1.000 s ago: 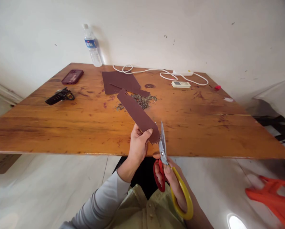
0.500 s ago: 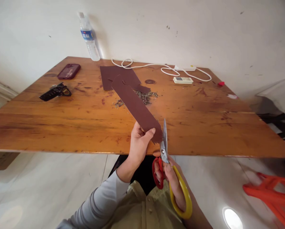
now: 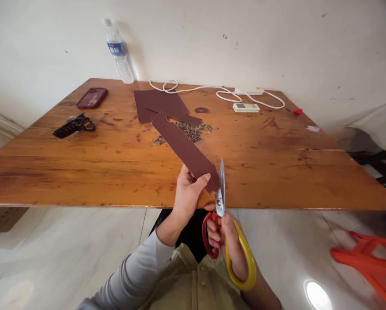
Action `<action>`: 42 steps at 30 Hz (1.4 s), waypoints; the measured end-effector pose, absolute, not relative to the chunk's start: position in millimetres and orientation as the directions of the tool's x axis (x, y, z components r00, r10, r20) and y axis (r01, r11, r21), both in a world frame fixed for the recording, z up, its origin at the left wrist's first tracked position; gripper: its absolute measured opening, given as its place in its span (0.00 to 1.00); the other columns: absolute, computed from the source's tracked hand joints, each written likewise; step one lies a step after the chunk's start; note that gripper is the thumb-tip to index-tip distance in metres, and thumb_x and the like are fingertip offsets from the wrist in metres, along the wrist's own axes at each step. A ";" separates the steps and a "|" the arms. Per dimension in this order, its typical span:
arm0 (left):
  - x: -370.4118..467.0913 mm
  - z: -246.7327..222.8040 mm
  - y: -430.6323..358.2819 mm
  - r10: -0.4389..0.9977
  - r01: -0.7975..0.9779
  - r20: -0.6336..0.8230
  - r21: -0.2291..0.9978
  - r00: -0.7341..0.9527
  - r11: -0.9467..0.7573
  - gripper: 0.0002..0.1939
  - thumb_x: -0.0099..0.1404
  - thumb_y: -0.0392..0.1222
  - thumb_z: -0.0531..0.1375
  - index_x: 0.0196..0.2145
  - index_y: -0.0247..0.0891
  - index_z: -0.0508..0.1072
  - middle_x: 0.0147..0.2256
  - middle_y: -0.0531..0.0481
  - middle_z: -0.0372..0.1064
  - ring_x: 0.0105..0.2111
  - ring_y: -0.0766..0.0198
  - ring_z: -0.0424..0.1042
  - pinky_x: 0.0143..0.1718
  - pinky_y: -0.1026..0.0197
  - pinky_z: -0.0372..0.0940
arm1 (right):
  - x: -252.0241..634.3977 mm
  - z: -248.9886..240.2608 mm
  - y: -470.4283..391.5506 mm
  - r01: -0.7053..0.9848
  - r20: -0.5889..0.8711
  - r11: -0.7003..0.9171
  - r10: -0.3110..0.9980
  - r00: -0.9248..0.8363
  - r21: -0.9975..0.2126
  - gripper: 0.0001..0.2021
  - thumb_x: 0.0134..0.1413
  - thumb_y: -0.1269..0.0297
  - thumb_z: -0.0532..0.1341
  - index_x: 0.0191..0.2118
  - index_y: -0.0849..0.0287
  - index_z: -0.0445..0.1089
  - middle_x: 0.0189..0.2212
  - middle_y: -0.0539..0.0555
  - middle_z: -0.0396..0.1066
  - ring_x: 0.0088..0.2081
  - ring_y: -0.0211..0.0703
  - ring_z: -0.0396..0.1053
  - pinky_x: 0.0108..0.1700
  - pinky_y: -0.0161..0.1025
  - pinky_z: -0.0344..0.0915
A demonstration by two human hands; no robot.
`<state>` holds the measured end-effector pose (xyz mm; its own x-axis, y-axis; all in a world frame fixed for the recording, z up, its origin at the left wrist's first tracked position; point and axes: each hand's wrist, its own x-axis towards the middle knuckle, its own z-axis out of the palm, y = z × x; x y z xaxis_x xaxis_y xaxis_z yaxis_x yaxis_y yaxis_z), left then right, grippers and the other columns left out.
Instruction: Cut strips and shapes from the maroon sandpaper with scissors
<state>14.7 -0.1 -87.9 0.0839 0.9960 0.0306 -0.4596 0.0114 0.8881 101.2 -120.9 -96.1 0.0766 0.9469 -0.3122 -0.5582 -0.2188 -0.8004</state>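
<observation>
My left hand (image 3: pixel 188 189) pinches a long maroon paper strip (image 3: pixel 183 144) near its close end, thumb on top. The strip slants away over the table, with a rounded far end and a ragged near end. My right hand (image 3: pixel 223 237) grips scissors (image 3: pixel 220 202) with one red and one yellow handle. Their blades point away from me, slightly apart, at the strip's right edge by the ragged end. Beyond the strip lies a pile of fine grey-brown shreds (image 3: pixel 194 131). Larger maroon sheets (image 3: pixel 159 101) rest flat behind it.
On the wooden table (image 3: pixel 83 172) a plastic bottle (image 3: pixel 120 56) stands at the back left. Nearby are a phone (image 3: pixel 92 98) and a black strap-like item (image 3: pixel 73 125). A white cable (image 3: pixel 196 88), a power strip and a remote (image 3: pixel 246 107) lie along the back. An orange stool (image 3: pixel 367 258) is at right.
The scissors have shifted slightly left and their handles have come closer together, narrowing the blades at the strip's edge. The strip's far end has dipped a little. My left hand keeps its grip.
</observation>
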 end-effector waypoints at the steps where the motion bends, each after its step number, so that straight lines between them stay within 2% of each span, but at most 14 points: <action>1: 14.6 -87.7 -0.1 0.996 -0.458 0.027 0.889 0.089 0.017 0.16 0.58 0.43 0.74 0.39 0.43 0.72 0.32 0.55 0.73 0.31 0.65 0.72 0.36 0.60 0.71 | 101.2 -94.8 -121.2 -0.561 -0.317 -0.222 0.946 0.076 -0.797 0.31 0.54 0.31 0.71 0.43 0.57 0.72 0.24 0.41 0.57 0.20 0.29 0.49 0.21 0.27 0.50; 15: 14.0 -89.1 1.5 0.994 -0.447 0.005 0.893 0.110 0.045 0.16 0.58 0.43 0.73 0.39 0.43 0.72 0.31 0.55 0.72 0.31 0.63 0.73 0.35 0.58 0.72 | 99.9 -85.3 -120.2 -0.533 -0.396 -0.276 0.910 0.123 -0.800 0.36 0.43 0.27 0.75 0.41 0.56 0.73 0.22 0.40 0.58 0.19 0.28 0.47 0.20 0.26 0.48; 22: 13.9 -88.4 1.7 0.994 -0.464 0.011 0.885 0.107 0.040 0.16 0.58 0.43 0.74 0.40 0.43 0.73 0.31 0.55 0.73 0.31 0.64 0.74 0.35 0.59 0.73 | 102.9 -82.0 -119.6 -0.541 -0.439 -0.322 0.893 0.100 -0.777 0.35 0.41 0.30 0.77 0.41 0.56 0.75 0.22 0.41 0.59 0.19 0.28 0.48 0.19 0.26 0.49; 26: 14.9 -84.3 1.0 0.996 -0.501 -0.013 0.864 0.084 0.053 0.16 0.56 0.42 0.74 0.39 0.43 0.73 0.31 0.56 0.74 0.30 0.65 0.73 0.34 0.60 0.72 | 103.1 -83.3 -122.3 -0.515 -0.372 -0.272 0.923 0.101 -0.813 0.34 0.45 0.29 0.74 0.42 0.56 0.75 0.22 0.41 0.59 0.19 0.29 0.49 0.19 0.27 0.52; 33: 15.7 -75.0 1.1 0.990 -0.602 -0.067 0.788 0.126 0.130 0.19 0.54 0.43 0.74 0.37 0.41 0.69 0.31 0.56 0.74 0.25 0.68 0.72 0.25 0.63 0.71 | 106.1 -95.8 -131.6 -0.392 -0.203 -0.157 0.976 0.080 -0.907 0.31 0.60 0.29 0.64 0.49 0.55 0.73 0.23 0.45 0.62 0.21 0.36 0.56 0.21 0.34 0.57; 37: 16.0 -74.1 1.4 0.990 -0.613 -0.061 0.780 0.126 0.126 0.20 0.54 0.43 0.74 0.37 0.42 0.68 0.30 0.57 0.73 0.24 0.68 0.72 0.23 0.64 0.70 | 107.9 -97.9 -132.5 -0.304 -0.176 -0.141 0.980 0.094 -0.942 0.32 0.62 0.28 0.62 0.50 0.56 0.72 0.24 0.47 0.65 0.23 0.39 0.60 0.24 0.36 0.60; 42: 16.4 -74.8 1.4 0.992 -0.625 -0.079 0.771 0.102 0.126 0.20 0.53 0.42 0.74 0.37 0.42 0.68 0.32 0.56 0.74 0.25 0.68 0.71 0.23 0.64 0.70 | 107.8 -90.7 -131.6 -0.267 -0.209 -0.171 0.970 0.121 -0.948 0.33 0.59 0.28 0.64 0.50 0.56 0.74 0.25 0.47 0.66 0.23 0.39 0.61 0.24 0.36 0.61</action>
